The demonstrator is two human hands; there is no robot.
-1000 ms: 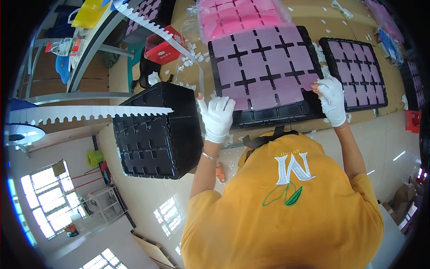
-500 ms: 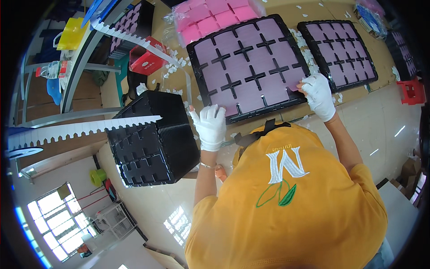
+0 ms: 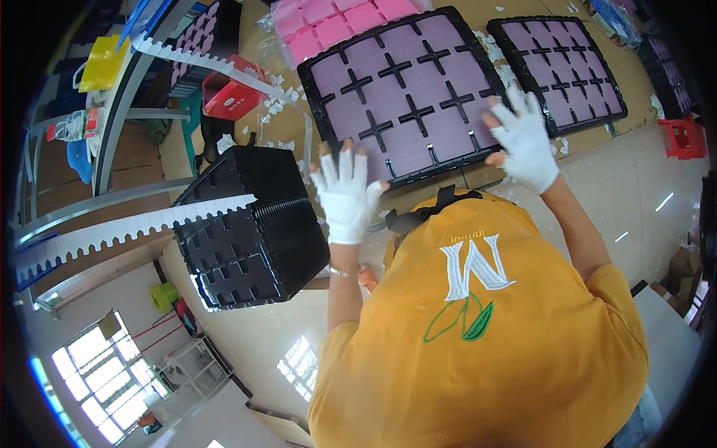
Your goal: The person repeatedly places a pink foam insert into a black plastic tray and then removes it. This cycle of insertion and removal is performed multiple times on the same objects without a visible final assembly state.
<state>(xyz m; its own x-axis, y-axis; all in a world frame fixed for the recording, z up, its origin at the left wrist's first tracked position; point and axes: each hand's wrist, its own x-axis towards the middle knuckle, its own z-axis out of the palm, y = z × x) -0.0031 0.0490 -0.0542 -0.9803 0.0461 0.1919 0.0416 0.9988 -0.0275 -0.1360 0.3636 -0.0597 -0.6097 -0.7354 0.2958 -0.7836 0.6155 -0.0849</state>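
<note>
A black plastic tray (image 3: 415,110) lies before me on the table, its compartments filled with pale purple pieces and parted by black cross-shaped dividers. My left hand (image 3: 345,196), in a white fingerless glove, is spread at the tray's near left corner. My right hand (image 3: 525,143), gloved the same way, has its fingers apart at the near right edge. Neither hand holds anything. Whether the fingertips touch the tray, I cannot tell. To the right lies a second, similar tray (image 3: 559,78).
A tall stack of black trays (image 3: 254,224) stands left of my left hand. Bagged pink pieces (image 3: 328,28) lie behind the large tray. A red box (image 3: 233,91) and white paper scraps (image 3: 276,104) are at the left. A toothed white strip (image 3: 134,222) juts in from the metal frame.
Both hands have opened: fingers that were curled at the near corners of the large tray are now spread. The whole view has shifted slightly.
</note>
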